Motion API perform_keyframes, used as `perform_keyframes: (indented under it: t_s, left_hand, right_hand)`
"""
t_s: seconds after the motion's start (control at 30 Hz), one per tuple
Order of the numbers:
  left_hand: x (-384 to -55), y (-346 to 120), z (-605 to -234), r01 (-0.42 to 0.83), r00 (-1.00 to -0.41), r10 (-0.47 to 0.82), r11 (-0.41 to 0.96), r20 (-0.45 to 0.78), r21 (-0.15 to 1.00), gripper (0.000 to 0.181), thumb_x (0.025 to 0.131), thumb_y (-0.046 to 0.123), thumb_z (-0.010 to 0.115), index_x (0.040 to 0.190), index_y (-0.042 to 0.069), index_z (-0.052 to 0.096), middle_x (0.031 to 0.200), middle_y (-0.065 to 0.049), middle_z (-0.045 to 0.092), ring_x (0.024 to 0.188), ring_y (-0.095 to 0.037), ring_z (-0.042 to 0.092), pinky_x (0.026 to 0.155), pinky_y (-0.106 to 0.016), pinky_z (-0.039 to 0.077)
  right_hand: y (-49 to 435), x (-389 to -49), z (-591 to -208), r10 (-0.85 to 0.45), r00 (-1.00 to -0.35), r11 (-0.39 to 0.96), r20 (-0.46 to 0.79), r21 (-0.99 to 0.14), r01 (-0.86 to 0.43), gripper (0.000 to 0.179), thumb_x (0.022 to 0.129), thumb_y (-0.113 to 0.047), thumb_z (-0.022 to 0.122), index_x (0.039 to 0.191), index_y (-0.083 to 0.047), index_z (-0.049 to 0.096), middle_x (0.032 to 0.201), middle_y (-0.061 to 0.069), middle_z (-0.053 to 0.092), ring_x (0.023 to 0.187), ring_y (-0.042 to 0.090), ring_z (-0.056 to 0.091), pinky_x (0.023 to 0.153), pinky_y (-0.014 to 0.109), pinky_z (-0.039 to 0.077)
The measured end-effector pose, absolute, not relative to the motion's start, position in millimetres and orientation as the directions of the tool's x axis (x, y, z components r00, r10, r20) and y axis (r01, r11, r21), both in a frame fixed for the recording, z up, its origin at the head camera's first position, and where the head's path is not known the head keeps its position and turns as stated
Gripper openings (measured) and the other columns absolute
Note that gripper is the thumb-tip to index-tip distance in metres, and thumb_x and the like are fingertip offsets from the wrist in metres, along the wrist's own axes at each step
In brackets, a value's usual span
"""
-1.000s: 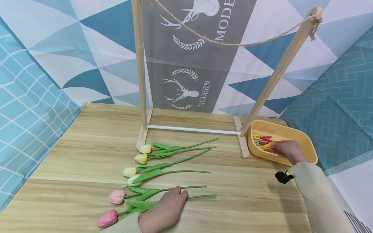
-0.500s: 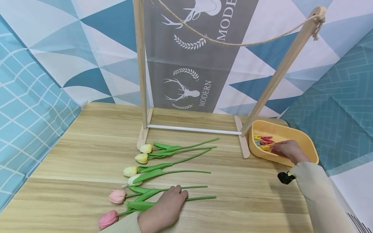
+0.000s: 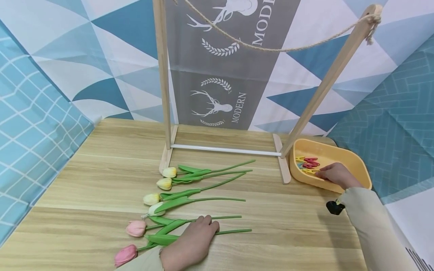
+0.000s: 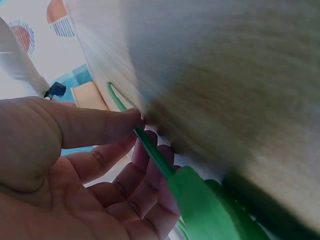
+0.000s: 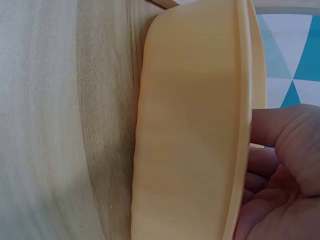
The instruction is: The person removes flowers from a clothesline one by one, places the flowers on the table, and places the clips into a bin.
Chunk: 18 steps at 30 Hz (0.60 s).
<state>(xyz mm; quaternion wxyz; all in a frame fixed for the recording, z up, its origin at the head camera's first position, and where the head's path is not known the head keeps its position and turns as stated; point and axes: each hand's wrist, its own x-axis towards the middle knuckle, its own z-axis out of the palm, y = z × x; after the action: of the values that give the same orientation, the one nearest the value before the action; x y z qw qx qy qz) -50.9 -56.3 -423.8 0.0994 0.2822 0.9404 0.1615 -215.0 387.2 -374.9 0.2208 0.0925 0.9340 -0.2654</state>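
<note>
My left hand [image 3: 190,242] pinches the green stem [image 4: 159,159] of the nearest pink tulip [image 3: 126,255] between thumb and fingers, low over the table. Its stem end sticks out to the right, past the hand. Inside the yellow-orange basin [image 3: 356,165] at the right, my right hand [image 3: 339,175] has its fingertips at the end of a yellow clothespin [image 3: 309,172] and appears to pinch it. Red clothespins [image 3: 310,162] and a bluish one lie beside it. In the right wrist view the basin wall [image 5: 192,120] hides the fingertips.
Above the nearest tulip lie a paler pink tulip [image 3: 136,228] and several white and yellow tulips [image 3: 151,199], stems to the right. A wooden frame [image 3: 323,86] stands behind them, with a slack rope [image 3: 261,48] across its top and a white crossbar [image 3: 225,149] below.
The yellow clothespin at my right fingertips sits slightly lower and flatter in the basin. The nearest tulip's leaf has shifted a little; the left hand stays nearly still.
</note>
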Motion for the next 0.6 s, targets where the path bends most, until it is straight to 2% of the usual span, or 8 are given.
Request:
perform_keyframes:
  t_s: [0.2,0.37,0.6]
  left_hand:
    - [-50.8,-56.8,-423.6,0.505,-0.818,0.569,0.783,-0.089,0.364,0.011,0.086,0.006,0.057,0.092,0.014,0.060,0.081,0.001,0.050,0.071,-0.012,0.043,0.061,-0.026,0.038]
    - [-51.7,-56.6,-423.5,0.501,-0.817,0.568,0.785,-0.100,0.363,0.010,0.087,0.007,0.056,0.093,0.014,0.060,0.081,0.001,0.050,0.071,-0.012,0.043,0.061,-0.027,0.038]
    - [-52.6,-56.2,-422.6,0.488,-0.823,0.557,0.792,-0.110,0.366,0.008,0.090,0.010,0.055,0.093,0.014,0.060,0.081,0.001,0.050,0.071,-0.012,0.044,0.060,-0.027,0.038]
  right_hand:
    - [386.3,-217.3,-375.9,0.060,-0.884,0.864,-0.463,-0.420,0.279,0.058,0.087,-0.035,0.064,0.116,0.015,0.057,0.108,0.025,0.063,0.091,0.025,0.056,0.078,0.036,0.047]
    - [387.5,-219.2,-378.0,0.061,-0.886,0.875,-0.459,-0.403,0.269,0.063,0.087,-0.036,0.064,0.119,0.017,0.053,0.116,0.030,0.058,0.098,0.032,0.054,0.081,0.040,0.047]
    - [383.1,-218.9,-375.1,0.046,-0.881,0.893,-0.470,-0.377,0.247,0.060,0.089,-0.031,0.060,0.121,0.018,0.049,0.125,0.036,0.049,0.108,0.043,0.049,0.091,0.052,0.043]
